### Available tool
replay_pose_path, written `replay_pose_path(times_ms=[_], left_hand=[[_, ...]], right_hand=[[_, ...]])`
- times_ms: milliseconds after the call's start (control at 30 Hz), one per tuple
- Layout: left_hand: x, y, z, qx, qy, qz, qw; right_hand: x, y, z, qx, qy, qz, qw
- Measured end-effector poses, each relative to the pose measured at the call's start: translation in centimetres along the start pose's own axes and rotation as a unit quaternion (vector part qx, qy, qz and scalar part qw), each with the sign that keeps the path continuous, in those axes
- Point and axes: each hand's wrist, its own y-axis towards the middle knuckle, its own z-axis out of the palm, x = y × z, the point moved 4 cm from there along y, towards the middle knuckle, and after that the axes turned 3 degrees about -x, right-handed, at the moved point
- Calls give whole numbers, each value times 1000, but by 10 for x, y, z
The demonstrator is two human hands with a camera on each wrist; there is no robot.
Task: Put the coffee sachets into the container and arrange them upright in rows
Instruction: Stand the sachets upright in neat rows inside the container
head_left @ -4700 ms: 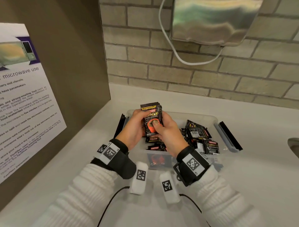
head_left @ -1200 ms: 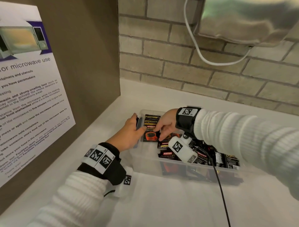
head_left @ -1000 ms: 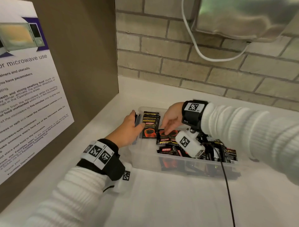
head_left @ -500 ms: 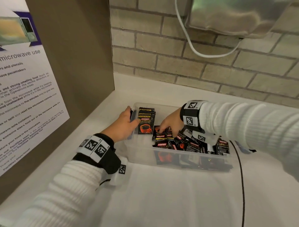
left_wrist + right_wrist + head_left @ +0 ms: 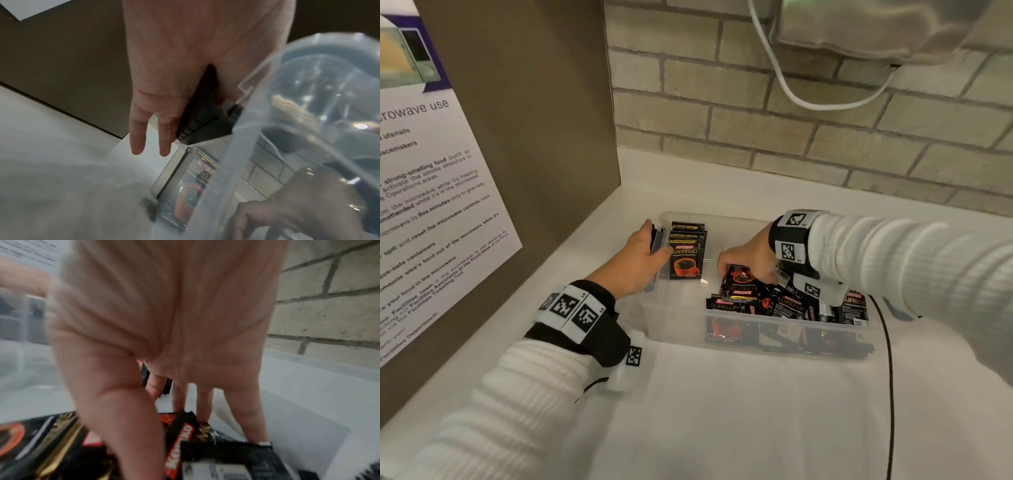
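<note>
Head view shows a clear plastic container (image 5: 681,318) on the white counter (image 5: 722,411), near the brick wall (image 5: 756,113). At its far-left end a small row of coffee sachets (image 5: 687,255) stands upright against the wall of the box; a loose heap of sachets (image 5: 784,303) lies in the right half. The left hand (image 5: 635,265) grips the container's left rim at the black latch (image 5: 653,236), thumb inside touching the front upright sachet. The right hand (image 5: 748,255) reaches down into the heap, fingers curled around one sachet (image 5: 739,277).

Left wrist view adds what the head view hides: two fingers (image 5: 137,138) hang straight outside the box, apart from the counter, while the rest of the hand clasps the latch.

Right wrist view, blurred, shows the thumb (image 5: 115,410) on the near side and fingertips (image 5: 205,405) dug in at the far side of the heap, pinching sachets between them.
</note>
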Motion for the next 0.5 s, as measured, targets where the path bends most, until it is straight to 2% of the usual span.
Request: replay_pose_path(times_ms=[100, 200, 300, 367, 500], left_hand=[[1, 0, 0, 2, -11, 4, 1000], [2, 0, -1, 5, -10, 3, 1000], [3, 1, -1, 8, -7, 0, 1000], [4, 1, -1, 10, -4, -5, 1000], [5, 2, 0, 11, 4, -11, 1000]], right_hand=[[1, 3, 1, -45, -132, -8, 990], [-2, -3, -4, -50, -177, -30, 982], [-9, -16, -13, -79, -111, -54, 989], [-18, -27, -20, -103, -53, -43, 992], [-42, -56, -33, -218, 78, -18, 973]])
